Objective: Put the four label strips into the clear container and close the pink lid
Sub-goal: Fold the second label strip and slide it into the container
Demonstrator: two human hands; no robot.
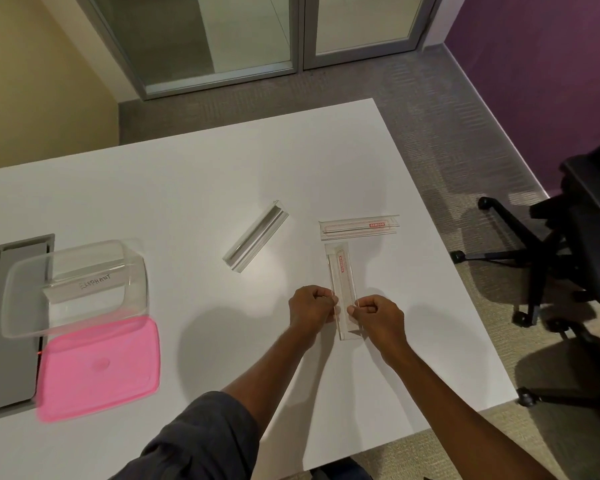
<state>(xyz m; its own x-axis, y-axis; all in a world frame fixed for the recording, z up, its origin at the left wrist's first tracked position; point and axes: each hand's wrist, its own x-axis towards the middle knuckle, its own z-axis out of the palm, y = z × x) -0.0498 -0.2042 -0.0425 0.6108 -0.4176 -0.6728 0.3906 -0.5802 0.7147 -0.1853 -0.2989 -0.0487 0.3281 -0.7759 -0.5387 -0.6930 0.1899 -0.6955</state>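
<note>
The clear container [21, 289] stands at the table's left with one label strip marked "ELEPHANT" [87, 285] inside it. The pink lid [97, 368] lies flat just in front of the container. A clear strip with red print [342, 271] lies lengthwise near the middle right; my left hand [310, 308] pinches its left edge and my right hand [378, 313] pinches its right edge, near its close end. Another red-printed strip [359, 226] lies crosswise just beyond it. A third strip [255, 235] lies diagonally at the table's centre.
A grey cable hatch [11, 323] is set into the white table [187, 185] under the container's left side. A black office chair [575, 237] stands off the table's right edge. Glass doors lie beyond the far edge.
</note>
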